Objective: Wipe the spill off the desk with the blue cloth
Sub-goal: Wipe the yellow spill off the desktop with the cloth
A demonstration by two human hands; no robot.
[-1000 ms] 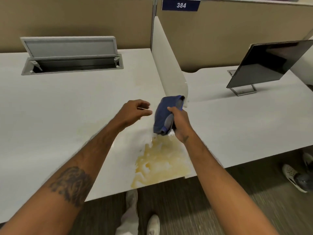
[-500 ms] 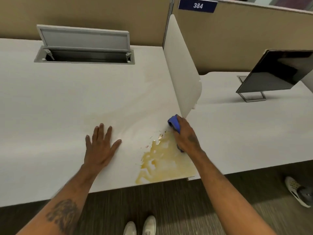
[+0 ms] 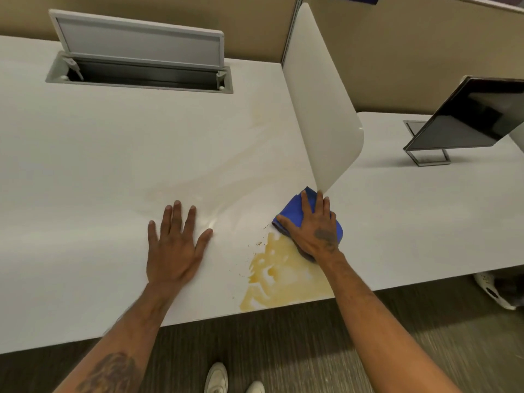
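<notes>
A yellow-brown spill (image 3: 280, 276) spreads over the white desk (image 3: 99, 194) up to its front edge. My right hand (image 3: 312, 228) lies flat on the blue cloth (image 3: 295, 209), pressing it onto the desk at the far edge of the spill, just below the tip of the divider. Most of the cloth is hidden under the hand. My left hand (image 3: 175, 245) rests palm down with fingers spread on the desk, left of the spill, holding nothing. Faint yellowish smears run across the desk beyond the hands.
A white divider panel (image 3: 320, 109) stands upright right behind the cloth. An open grey cable hatch (image 3: 139, 61) sits at the back left. A tilted dark monitor (image 3: 470, 114) stands on the neighbouring desk. Another person's shoe (image 3: 493, 290) shows under it at right.
My right hand brought the cloth down from the air onto the desk and now lies flat over it. My left hand went from loosely closed above the desk to flat on it.
</notes>
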